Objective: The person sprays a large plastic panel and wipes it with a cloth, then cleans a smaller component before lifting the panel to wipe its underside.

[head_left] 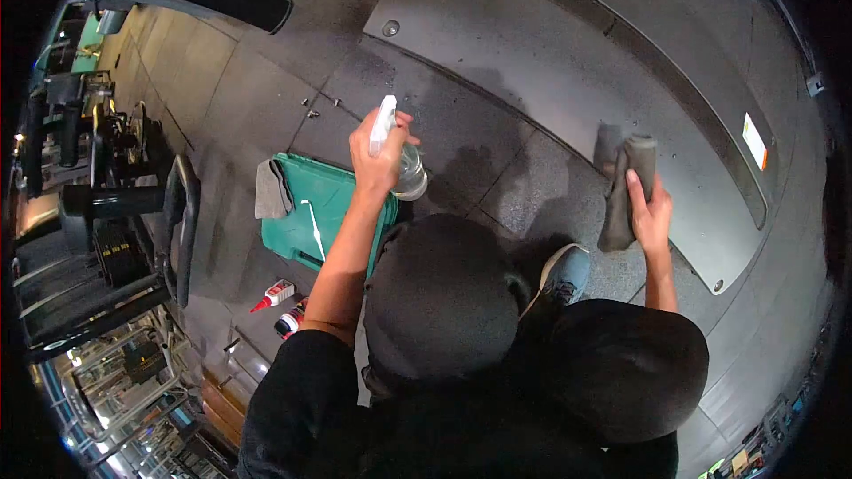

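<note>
My left hand [377, 155] is wrapped round a clear spray bottle [411, 176] with a white trigger head, held upright above the floor beside a green case [333, 186]. In my right hand [652, 213] is a folded dark grey cloth [632, 182], gripped with the thumb along its near side. The cloth overlaps the front edge of a large grey curved panel [550, 71] that lies on the floor. The panel has a round fastener near each of two corners and a white and orange label [754, 142] at its right end.
On the green case lie a grey cloth [272, 190] and a thin white tool [314, 229]. A white bottle with a red tip [273, 295] and a dark bottle [290, 319] are nearby. Small screws [311, 113] dot the floor tiles. Gym machines [115, 213] stand left.
</note>
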`<state>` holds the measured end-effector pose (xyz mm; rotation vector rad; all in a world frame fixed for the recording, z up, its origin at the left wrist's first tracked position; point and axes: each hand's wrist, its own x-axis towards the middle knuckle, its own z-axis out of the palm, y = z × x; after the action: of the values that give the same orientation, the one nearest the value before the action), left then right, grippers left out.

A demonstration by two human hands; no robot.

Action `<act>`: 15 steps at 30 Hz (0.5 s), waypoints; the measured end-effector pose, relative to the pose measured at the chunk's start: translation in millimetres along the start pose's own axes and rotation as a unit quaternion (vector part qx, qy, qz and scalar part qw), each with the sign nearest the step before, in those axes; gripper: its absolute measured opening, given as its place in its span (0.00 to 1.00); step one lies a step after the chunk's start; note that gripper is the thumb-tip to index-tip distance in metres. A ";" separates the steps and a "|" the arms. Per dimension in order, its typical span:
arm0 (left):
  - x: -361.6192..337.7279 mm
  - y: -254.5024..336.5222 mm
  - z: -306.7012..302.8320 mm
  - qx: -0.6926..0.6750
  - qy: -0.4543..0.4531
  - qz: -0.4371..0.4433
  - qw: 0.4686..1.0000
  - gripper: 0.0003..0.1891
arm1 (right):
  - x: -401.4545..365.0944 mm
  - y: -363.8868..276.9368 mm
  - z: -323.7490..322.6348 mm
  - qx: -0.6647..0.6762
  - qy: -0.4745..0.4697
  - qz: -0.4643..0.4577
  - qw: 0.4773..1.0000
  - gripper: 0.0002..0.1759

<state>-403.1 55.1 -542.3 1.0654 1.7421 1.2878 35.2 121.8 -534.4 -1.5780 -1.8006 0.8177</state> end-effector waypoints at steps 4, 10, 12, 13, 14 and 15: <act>-7.7 -24.8 0.9 -0.065 -0.004 0.064 0.996 0.12 | 38.7 -36.0 6.7 -0.094 0.010 0.020 0.995 0.23; -19.1 -48.4 32.5 -0.088 0.024 0.146 0.985 0.13 | 48.6 -8.1 -26.2 -0.036 0.176 0.074 0.981 0.24; -21.7 -64.3 47.8 -0.098 0.009 0.130 0.987 0.14 | 49.6 21.6 -42.5 0.167 0.102 0.161 0.967 0.25; -24.8 -72.2 54.2 -0.097 0.011 0.114 0.989 0.15 | 50.8 34.1 -48.1 0.201 0.097 0.174 0.959 0.27; -28.5 -80.4 59.4 -0.104 -0.003 0.111 0.988 0.15 | 48.9 54.5 -50.6 0.193 0.109 0.182 0.958 0.27; -29.1 -88.3 64.1 -0.088 -0.005 0.130 0.988 0.15 | 45.7 79.2 -51.9 0.058 0.151 0.161 0.974 0.29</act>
<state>-352.0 38.5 -641.6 1.2202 1.4850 1.5617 119.6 178.4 -561.3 -1.8321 -1.2807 0.7614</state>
